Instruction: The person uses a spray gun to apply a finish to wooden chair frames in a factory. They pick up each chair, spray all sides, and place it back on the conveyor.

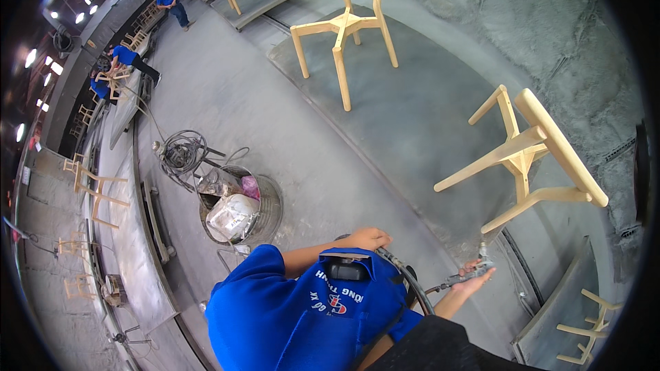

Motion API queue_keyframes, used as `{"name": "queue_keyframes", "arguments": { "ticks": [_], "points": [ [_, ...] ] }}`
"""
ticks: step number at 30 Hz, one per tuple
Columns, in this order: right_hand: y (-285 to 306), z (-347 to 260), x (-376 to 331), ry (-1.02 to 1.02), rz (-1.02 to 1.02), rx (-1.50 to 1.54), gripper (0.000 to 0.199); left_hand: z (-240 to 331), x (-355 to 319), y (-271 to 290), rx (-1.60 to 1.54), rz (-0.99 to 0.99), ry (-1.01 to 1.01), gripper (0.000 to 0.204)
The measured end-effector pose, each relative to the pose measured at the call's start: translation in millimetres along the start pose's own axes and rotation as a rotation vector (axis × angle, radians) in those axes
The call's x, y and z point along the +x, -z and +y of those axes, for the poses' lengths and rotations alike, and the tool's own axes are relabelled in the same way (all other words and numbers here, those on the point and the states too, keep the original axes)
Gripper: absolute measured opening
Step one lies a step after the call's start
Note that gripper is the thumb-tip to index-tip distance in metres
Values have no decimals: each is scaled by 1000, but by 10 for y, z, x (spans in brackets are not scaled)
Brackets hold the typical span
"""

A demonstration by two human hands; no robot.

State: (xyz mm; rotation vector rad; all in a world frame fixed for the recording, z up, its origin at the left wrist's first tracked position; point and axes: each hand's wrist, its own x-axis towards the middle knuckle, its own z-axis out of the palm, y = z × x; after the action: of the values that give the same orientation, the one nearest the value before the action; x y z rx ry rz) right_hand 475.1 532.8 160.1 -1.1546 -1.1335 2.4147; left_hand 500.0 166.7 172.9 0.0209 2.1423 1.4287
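Spray gun point(466, 276), metal with a dark hose point(405, 276), gripped in right hand point(474, 278), fingers closed round it, just below pale wooden chair frame point(526, 158). Left hand point(370, 238) curled on hose. Best kept nozzle steady, strokes even. Smooth bare wood, 4 tapered legs, dusty grey floor point(289, 117).
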Motion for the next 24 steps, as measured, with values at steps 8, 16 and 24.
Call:
{"name": "queue_keyframes", "arguments": {
  "ticks": [8,16,24],
  "points": [
    [5,-765,-650,267,-322,310,57,32,223,62,-55,-154,-89,45],
    [-352,-828,-1056,162,179,-456,51,-180,427,-61,-250,-203,-114,36],
    [-1688,-1749,-1947,644,-468,-861,47,33,470,-91,-464,-306,-52,44]
  ]
}}
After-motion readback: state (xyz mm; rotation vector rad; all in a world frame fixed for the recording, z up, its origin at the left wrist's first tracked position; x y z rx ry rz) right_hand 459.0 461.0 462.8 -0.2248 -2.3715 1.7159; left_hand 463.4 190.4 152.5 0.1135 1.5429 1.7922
